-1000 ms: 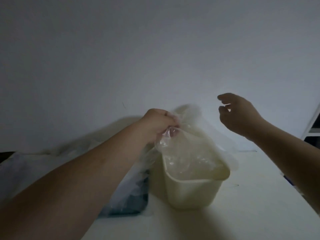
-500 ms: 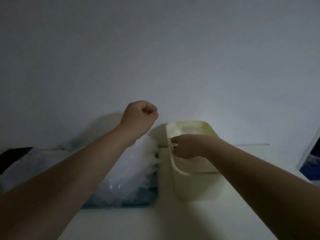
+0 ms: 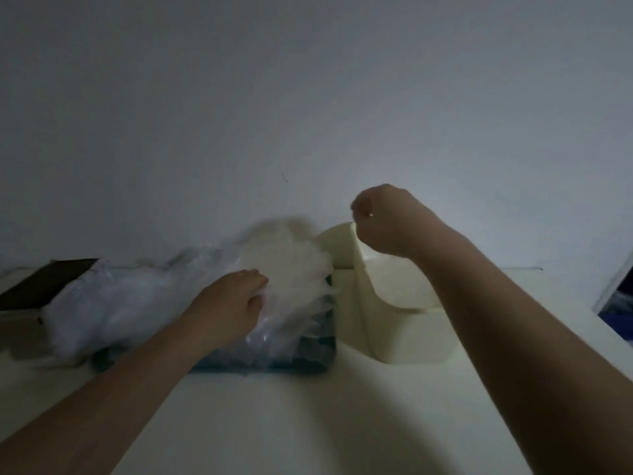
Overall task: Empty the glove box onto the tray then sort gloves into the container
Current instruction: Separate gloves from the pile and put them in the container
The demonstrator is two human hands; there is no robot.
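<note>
A pale desk (image 3: 308, 423) stands against a plain grey wall (image 3: 308, 97) in dim light. Clear plastic gloves (image 3: 137, 303) lie heaped on a dark tray (image 3: 301, 366), just left of the cream container (image 3: 394, 330). Compared with half a second ago, the left hand (image 3: 229, 306) has dropped onto the heap and grips gloves with curled fingers. The right hand (image 3: 387, 221) has risen out of the container and is fisted above its rim.

The gloves (image 3: 137, 303) are lying heaped on the tray (image 3: 308, 366), which is sitting just left of the container (image 3: 394, 337); a flat object (image 3: 44, 282) is lying leftmost.
</note>
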